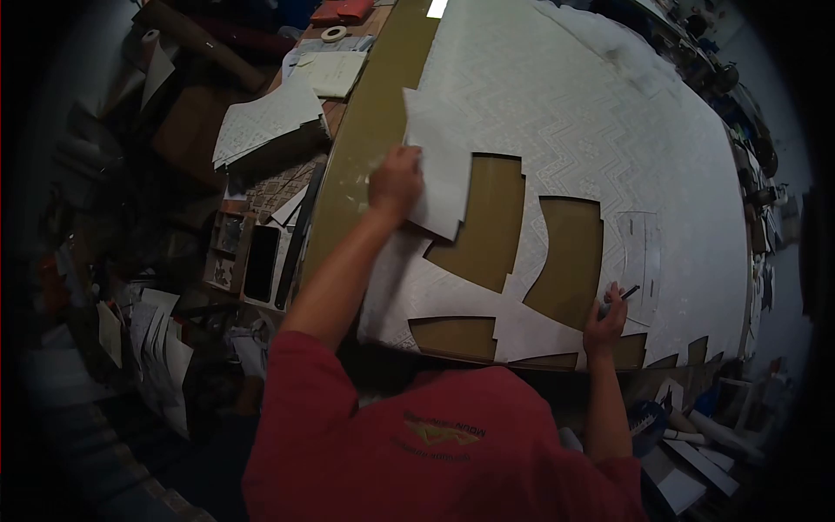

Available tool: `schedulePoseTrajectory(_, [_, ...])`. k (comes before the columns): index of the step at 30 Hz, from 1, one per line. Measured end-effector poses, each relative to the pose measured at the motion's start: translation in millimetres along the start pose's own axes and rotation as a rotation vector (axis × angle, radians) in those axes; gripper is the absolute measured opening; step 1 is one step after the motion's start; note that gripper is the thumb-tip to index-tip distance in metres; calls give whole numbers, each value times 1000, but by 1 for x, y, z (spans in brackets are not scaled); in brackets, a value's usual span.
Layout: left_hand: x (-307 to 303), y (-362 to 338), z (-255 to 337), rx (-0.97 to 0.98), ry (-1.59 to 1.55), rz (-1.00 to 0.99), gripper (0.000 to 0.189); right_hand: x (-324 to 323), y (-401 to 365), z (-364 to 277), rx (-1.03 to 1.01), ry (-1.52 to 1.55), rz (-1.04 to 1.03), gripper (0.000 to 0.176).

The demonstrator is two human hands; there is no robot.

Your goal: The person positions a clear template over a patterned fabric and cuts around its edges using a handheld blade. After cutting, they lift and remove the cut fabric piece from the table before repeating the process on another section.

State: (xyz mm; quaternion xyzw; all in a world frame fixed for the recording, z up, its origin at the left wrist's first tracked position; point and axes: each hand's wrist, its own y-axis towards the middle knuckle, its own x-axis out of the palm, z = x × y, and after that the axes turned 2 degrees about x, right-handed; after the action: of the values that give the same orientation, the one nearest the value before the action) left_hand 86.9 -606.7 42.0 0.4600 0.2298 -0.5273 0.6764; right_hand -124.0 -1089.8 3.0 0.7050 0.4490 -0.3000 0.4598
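My left hand [397, 184] is closed on the left edge of a cut white panel [442, 165], which is lifted over the patterned white sheet material [557, 96]. The panel has a curved side and a small notch at its lower corner. In my right hand [606, 324] is a slim dark pen- or knife-like tool [631, 293], pointing up and right. That hand is over the sheet, beside a thin outlined shape [642, 252]. Cut-out openings in the sheet, such as one in the middle [565, 252], show the olive table surface beneath.
Left of the table [348, 165] lies a pile of cut white pieces [270, 126]. A roll of tape [334, 34], papers [330, 74], a black phone [261, 263] and a long dark ruler-like strip [304, 230] are nearby. Paper scraps [161, 348] clutter the lower left.
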Motion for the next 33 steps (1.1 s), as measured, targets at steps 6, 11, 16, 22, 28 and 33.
schedulePoseTrajectory(6, [0, 10, -57, -186, 212, -94, 26, 4, 4, -1, -51, -13, 25, 55])
schedulePoseTrajectory(11, [7, 4, -62, -156, 149, -9, 26, 2, 2, -5, 29, 7, -18, 50])
schedulePoseTrajectory(16, [6, 1, -54, -102, 315, 55, 28, 3, 1, 1, -31, -25, -12, 46])
schedulePoseTrajectory(22, [22, -44, 57, 296, -123, 75, 39, 1, 4, -4, -36, -23, -7, 51])
schedulePoseTrajectory(28, [86, -131, 212, 402, -492, -176, 41, -6, 6, -1, -35, 30, 6, 55])
schedulePoseTrajectory(33, [133, -158, 291, 440, -452, -153, 50, -2, 4, 15, -76, 231, 61, 45])
